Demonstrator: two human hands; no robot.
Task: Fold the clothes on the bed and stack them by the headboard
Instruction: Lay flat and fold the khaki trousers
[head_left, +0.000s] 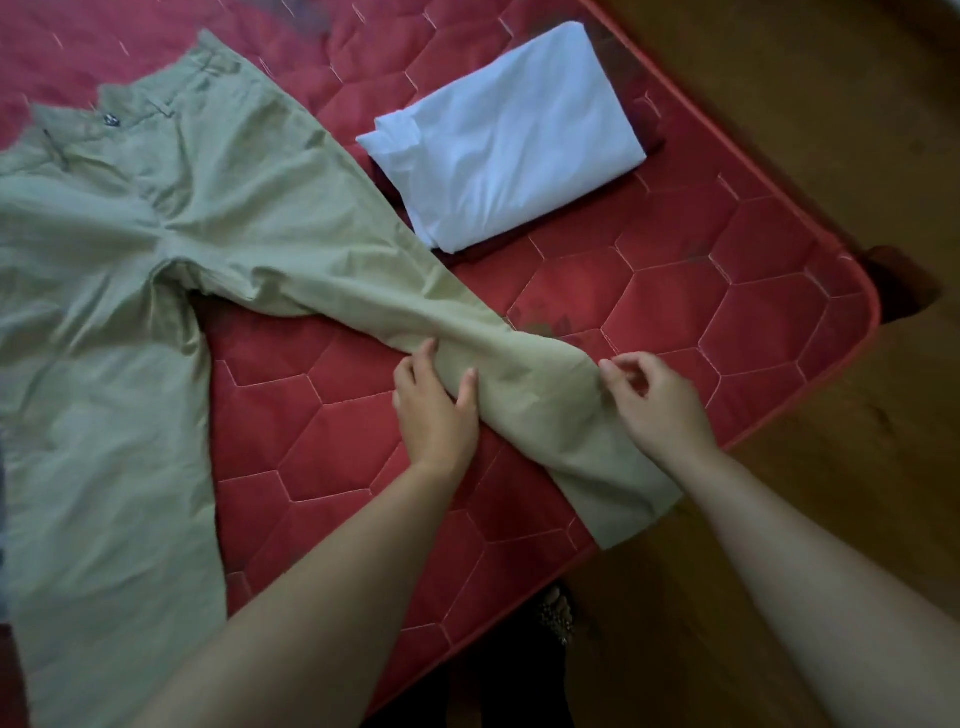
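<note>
Khaki trousers (171, 223) lie spread flat on the red quilted mattress (675, 291), waistband at the upper left, legs apart. One leg runs down the left side; the other stretches diagonally to the mattress's near edge, its hem hanging slightly over. My left hand (434, 410) pinches the left edge of that diagonal leg, thumb on top of the cloth. My right hand (660, 405) is at the leg's right edge with curled fingers touching the fabric. A folded white garment (509, 140) sits on a dark folded item at the upper right.
The mattress's rounded corner (862, 306) is at the right, with wooden floor (831, 519) beyond it. A foot in a decorated sandal (556, 618) shows below the mattress's near edge.
</note>
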